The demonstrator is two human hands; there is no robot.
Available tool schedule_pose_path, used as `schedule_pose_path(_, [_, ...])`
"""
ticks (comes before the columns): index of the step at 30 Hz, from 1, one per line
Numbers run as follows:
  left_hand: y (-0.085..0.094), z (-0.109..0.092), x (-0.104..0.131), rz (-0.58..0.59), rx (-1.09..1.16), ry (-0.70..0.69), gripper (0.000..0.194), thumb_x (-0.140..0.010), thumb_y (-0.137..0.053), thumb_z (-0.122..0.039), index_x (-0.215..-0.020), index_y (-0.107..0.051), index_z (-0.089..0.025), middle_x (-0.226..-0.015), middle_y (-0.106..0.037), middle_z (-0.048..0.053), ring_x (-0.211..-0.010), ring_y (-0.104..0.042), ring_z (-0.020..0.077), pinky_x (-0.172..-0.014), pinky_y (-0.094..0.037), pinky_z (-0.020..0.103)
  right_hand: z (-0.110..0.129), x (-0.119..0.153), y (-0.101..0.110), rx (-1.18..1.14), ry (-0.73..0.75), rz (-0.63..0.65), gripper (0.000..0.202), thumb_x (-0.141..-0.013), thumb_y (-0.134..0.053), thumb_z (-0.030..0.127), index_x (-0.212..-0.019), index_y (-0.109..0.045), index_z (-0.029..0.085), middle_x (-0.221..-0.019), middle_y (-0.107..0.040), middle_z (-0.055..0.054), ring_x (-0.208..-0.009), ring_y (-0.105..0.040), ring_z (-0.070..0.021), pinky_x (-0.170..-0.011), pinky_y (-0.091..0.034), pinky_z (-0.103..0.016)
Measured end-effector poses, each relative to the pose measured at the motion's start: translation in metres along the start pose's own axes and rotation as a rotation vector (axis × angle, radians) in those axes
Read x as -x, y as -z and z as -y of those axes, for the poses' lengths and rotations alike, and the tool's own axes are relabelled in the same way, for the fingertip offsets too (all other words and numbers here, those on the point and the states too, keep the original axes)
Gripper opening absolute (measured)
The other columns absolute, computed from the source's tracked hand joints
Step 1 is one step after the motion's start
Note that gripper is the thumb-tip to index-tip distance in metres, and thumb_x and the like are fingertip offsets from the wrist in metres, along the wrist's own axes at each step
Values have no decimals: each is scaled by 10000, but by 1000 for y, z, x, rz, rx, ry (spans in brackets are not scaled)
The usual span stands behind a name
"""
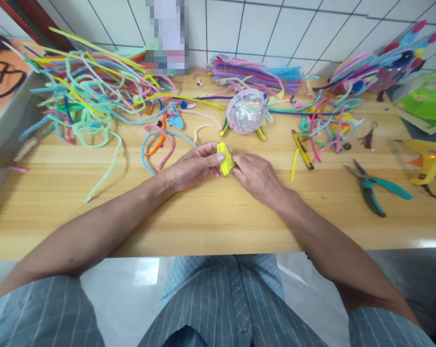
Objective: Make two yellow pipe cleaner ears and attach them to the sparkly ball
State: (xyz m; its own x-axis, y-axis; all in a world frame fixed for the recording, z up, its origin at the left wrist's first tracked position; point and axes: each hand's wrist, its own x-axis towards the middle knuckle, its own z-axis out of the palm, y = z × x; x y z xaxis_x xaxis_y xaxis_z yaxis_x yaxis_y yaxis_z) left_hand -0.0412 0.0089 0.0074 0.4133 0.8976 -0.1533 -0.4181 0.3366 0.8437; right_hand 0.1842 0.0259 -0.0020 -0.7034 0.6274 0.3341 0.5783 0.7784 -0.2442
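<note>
Between my two hands, above the middle of the wooden table (203, 212), is a small bright yellow fuzzy piece (225, 161) that looks made of bent pipe cleaner. My left hand (196, 166) pinches it, the thumb lying across its front. From the other side my right hand (257, 176) has its fingertips closed at the piece's right edge; what exactly they grip there is hidden. Just beyond the hands stands a clear round container (246, 112) of colourful bits, with yellow and dark green pipe-cleaner pieces at its base.
Loose pipe cleaners (91, 96) pile up at the left, and a bundle (254, 72) lies by the tiled wall. To the right are a yellow utility knife (302, 150), a yellow strip (294, 165), teal-handled pliers (376, 187) and a yellow glue gun (425, 159).
</note>
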Motion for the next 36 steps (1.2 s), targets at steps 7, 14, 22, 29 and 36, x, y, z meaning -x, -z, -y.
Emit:
schedule_pose_path(7, [0, 1, 0, -45, 46, -16, 374, -748, -1019, -399, -952, -811, -163, -845, -776, 30, -665, -674, 108, -612, -549, 195, 2, -1, 3, -208, -61, -17, 377, -1060, -598, 231, -1436, -626, 224, -1350, -793, -135, -1232, -757, -296, -1040, -603, -427])
schedule_pose_path(14, [2, -6, 2, -32, 104, 28, 438, -713, -1044, -375, -996, -800, -147, -815, -760, 2, -555, -628, 67, -536, -524, 166, 6, 1, 8, -501, -117, -63, 433, -1023, -708, 367, -1423, -658, 208, -1280, -814, -114, -1090, -796, -275, -996, -616, -413])
schedule_pose_path(22, [2, -6, 2, 0, 79, 34, 447, -703, -1049, -426, -954, -808, -146, -768, -709, -3, -553, -560, 43, -524, -470, 138, 11, -5, 11, -1060, -398, 4, 561, -953, -716, 712, -1213, -721, 215, -1054, -813, -54, -946, -773, -210, -836, -600, -322])
schedule_pose_path(29, [2, -3, 3, 54, -14, 19, 425, -715, -1039, -437, -948, -816, -160, -802, -702, 13, -602, -558, 64, -530, -431, 164, 9, -11, 15, -1238, -471, 76, 521, -857, -827, 674, -1025, -698, 198, -786, -744, 3, -629, -649, -122, -584, -515, -244])
schedule_pose_path(36, [0, -4, 3, 12, -2, -60, 422, -701, -1048, -434, -943, -803, -192, -720, -653, -22, -546, -493, 56, -516, -406, 175, 12, -13, 18, -1245, -478, 67, 436, -844, -854, 570, -977, -710, 181, -720, -731, 14, -600, -639, -113, -586, -511, -237])
